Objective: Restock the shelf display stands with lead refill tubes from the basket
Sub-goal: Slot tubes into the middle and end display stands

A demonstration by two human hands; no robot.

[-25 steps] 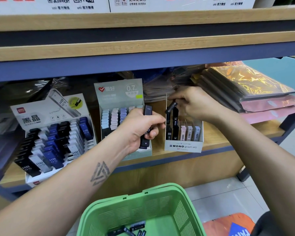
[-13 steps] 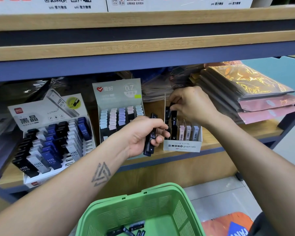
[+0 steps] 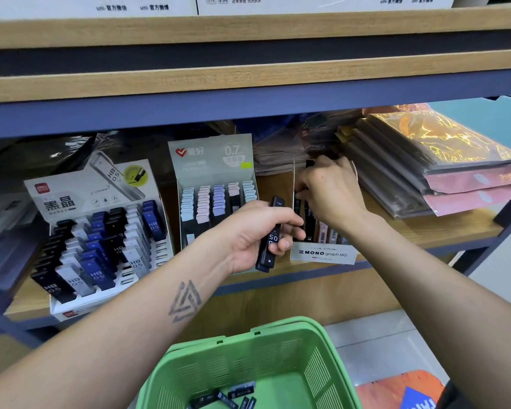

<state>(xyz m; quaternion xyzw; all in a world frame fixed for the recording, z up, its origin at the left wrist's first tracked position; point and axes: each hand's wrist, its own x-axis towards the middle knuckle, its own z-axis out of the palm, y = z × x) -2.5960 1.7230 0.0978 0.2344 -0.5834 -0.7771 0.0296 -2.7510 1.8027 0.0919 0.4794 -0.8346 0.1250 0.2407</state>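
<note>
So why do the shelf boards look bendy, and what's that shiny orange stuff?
Head view: the wide lens bows the shelf boards and stretches the arms near the edges; light glares off the plastic-wrapped orange packs; the far left of the shelf is dim and smeary; the left hand and its black tubes look sharp.

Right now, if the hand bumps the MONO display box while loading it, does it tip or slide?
MONO display box is thin card, so probably light and more likely to slide than tip. Right hand inside it may steady it.
</note>
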